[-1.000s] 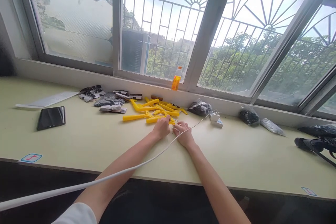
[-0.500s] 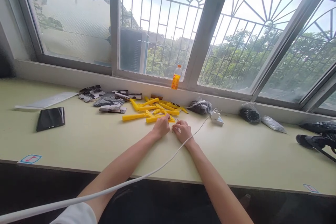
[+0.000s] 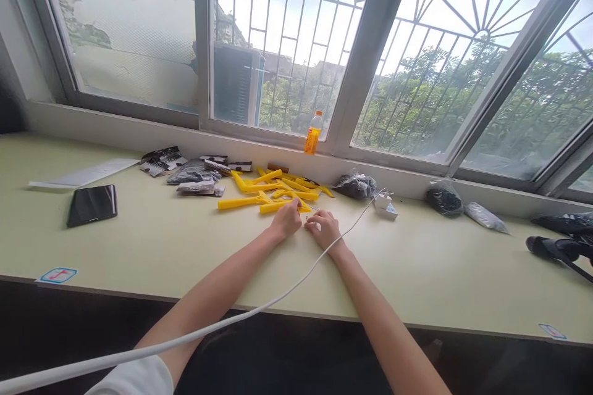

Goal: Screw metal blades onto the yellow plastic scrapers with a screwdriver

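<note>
My left hand [image 3: 287,220] is closed in a fist on a yellow plastic handle-like piece [image 3: 304,206], whose end sticks out past the fingers. My right hand [image 3: 325,229] rests just right of it, fingers bent and thumb drawn in; what they hold, if anything, is too small to make out. Tiny shiny bits [image 3: 306,218] lie between the hands, and something thin and metallic shows above the right fingertips. Behind the left hand is a loose heap of yellow plastic pieces [image 3: 238,202], some long and straight, some angled.
A white cable [image 3: 264,307] crosses in front of my right wrist toward a white charger [image 3: 384,202]. Bagged black items [image 3: 356,186] and grey packets [image 3: 194,176] line the back. A phone [image 3: 92,205] lies left; an orange-drink bottle [image 3: 313,134] stands on the sill.
The view has shifted slightly. My right fingers have moved a little, and the thin metallic thing near them shows more plainly. My left hand keeps its hold on the yellow piece.
</note>
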`<state>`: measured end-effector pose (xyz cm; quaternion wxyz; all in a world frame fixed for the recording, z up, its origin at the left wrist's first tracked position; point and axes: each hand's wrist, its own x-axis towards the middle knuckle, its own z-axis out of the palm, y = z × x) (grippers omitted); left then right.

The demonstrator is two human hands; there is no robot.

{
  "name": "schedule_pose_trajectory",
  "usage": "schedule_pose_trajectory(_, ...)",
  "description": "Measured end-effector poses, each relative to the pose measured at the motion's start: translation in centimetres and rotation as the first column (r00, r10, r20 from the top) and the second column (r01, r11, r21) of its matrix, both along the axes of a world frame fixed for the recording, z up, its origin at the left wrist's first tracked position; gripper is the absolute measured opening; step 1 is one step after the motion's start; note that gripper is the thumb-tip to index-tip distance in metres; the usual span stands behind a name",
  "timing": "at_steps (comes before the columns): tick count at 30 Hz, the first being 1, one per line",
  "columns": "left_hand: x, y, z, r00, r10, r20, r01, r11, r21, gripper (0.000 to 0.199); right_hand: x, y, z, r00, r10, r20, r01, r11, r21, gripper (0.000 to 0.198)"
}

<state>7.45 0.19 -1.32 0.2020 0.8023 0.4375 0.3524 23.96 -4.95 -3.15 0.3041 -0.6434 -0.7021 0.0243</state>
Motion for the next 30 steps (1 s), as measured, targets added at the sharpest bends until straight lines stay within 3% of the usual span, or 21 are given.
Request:
schedule_pose_trajectory(18, -0.24, 0.73, -0.39, 0.982, -0.017, 0.188, 0.026, 0.999, -0.048, 0.022, 0.18, -0.44, 0.11, 0.999, 0.0, -0.043, -0.001, 1.0, -0.022, 0.018)
schedule_pose_trajectory(30, -0.19, 0.67, -0.38, 0.955, -0.066, 0.288, 0.085, 0.995, -0.055, 0.023, 0.0, -0.38, -0.13, 0.992, 0.025, -0.123, -0.02, 0.999, 0.046, 0.018)
